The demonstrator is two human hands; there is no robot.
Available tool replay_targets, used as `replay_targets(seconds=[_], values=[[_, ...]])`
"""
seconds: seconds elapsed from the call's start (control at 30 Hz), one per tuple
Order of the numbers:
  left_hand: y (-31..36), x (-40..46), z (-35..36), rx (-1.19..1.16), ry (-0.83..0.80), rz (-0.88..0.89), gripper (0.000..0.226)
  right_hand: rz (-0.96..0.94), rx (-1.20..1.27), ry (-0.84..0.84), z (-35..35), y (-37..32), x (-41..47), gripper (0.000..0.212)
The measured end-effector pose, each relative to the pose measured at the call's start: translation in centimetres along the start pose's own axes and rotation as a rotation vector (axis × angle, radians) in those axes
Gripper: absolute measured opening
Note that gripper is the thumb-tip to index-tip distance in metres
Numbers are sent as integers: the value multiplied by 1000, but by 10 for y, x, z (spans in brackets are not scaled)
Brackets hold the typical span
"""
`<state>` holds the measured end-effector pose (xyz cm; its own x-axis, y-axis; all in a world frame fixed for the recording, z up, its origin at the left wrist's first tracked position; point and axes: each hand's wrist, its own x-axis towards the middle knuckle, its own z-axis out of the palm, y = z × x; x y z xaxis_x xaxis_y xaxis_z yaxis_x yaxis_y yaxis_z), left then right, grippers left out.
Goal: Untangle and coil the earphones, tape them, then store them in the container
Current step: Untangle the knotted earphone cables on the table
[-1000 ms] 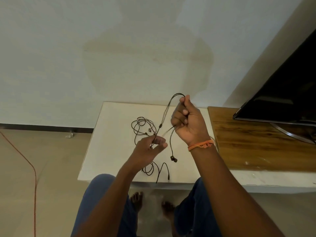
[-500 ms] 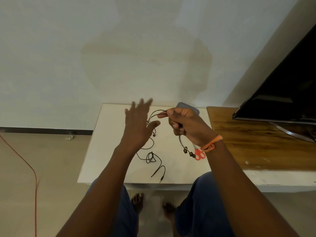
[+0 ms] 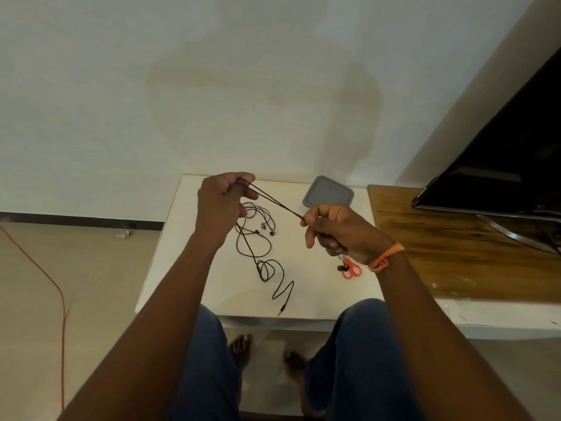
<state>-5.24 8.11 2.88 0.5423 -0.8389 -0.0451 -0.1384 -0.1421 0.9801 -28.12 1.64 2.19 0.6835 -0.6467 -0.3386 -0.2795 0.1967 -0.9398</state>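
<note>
A black earphone cable (image 3: 274, 201) runs taut as a doubled strand between my two hands above the white table (image 3: 194, 268). My left hand (image 3: 223, 202) grips its far end in a fist. My right hand (image 3: 337, 229) pinches the near end, and an earbud (image 3: 340, 268) dangles below its wrist. A second tangled pair of earphones (image 3: 261, 247) lies loose on the table, its plug (image 3: 280, 311) near the front edge. The grey container (image 3: 328, 192) sits at the back of the table.
Red-handled scissors (image 3: 352, 270) lie on the table under my right wrist. A wooden surface (image 3: 440, 253) with a black TV (image 3: 501, 165) adjoins on the right. An orange cord (image 3: 62, 299) runs over the floor at left. My knees and feet are below the table edge.
My left hand, spread flat half a second ago, has closed round the cable. The two hands have drawn apart, pulling the strand straight. The right hand moved right and down.
</note>
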Motion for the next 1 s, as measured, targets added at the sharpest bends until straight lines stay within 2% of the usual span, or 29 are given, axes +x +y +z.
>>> replay_targets(seconds=[0.1, 0.37, 0.6, 0.7, 0.77, 0.87, 1.0], values=[[4, 5, -3, -59, 44, -16, 23, -4, -7, -12, 2, 8, 1, 33], [12, 12, -14, -97, 47, -64, 24, -2, -46, 26, -13, 31, 6, 22], [11, 16, -21, -96, 55, -133, 16, -16, -51, 212, -21, 56, 9, 24], [9, 14, -26, 111, -24, -25, 12, -28, -22, 366, -22, 65, 13, 20], [9, 12, -32, 337, -205, 50, 8, -34, 38, 509, -24, 71, 18, 22], [6, 10, -38, 467, -392, 37, 8, -11, 32, 618, -30, 72, 24, 23], [3, 10, -41, 458, -307, 60, 8, 48, -50, 545, -37, 73, 29, 26]])
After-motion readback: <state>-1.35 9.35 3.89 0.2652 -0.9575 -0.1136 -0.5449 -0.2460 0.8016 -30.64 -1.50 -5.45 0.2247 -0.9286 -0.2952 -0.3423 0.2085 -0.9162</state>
